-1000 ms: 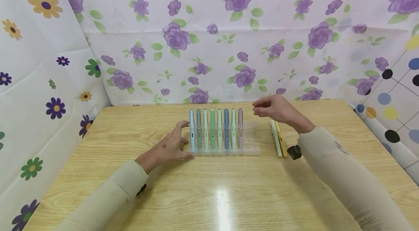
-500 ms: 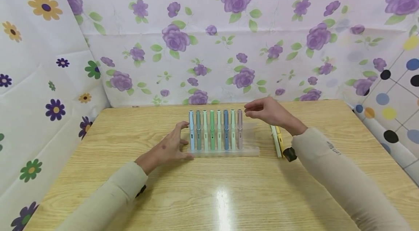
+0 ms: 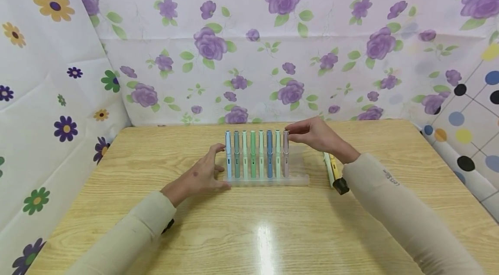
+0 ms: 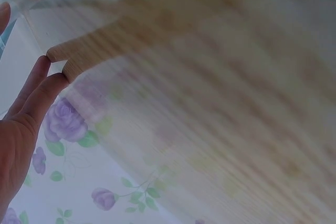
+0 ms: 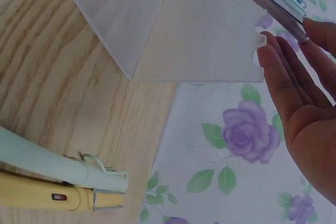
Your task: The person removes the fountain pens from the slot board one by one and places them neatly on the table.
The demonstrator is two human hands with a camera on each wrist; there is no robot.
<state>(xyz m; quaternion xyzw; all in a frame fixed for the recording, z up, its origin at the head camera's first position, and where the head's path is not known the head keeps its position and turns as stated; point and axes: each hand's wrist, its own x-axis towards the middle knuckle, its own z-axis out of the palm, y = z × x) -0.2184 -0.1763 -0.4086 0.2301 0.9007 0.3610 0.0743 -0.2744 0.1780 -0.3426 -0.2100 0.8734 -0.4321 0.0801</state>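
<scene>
A clear pen stand (image 3: 299, 180) holds a row of several pens upright, from a light blue pen (image 3: 228, 153) on the left to a mauve pen (image 3: 286, 160) on the right. My left hand (image 3: 199, 175) holds the stand's left end, thumb at the front ledge and fingers toward the back. In the left wrist view, some fingertips of that hand touch the glossy tabletop, which mirrors them. My right hand (image 3: 317, 134) pinches the top of the mauve pen between thumb and index finger; the right wrist view shows this pinch at the cap end.
A pale green pen (image 5: 58, 161) and a yellow pen (image 5: 47, 191) lie side by side on the wooden table (image 3: 218, 231), right of the stand. Flower-printed cloth (image 3: 249, 71) rises behind the table, with more patterned cloth at both sides.
My right hand has moved left and slightly down, from beyond the stand's right side to the mauve pen, and now pinches its top. The left hand and stand have stayed put.
</scene>
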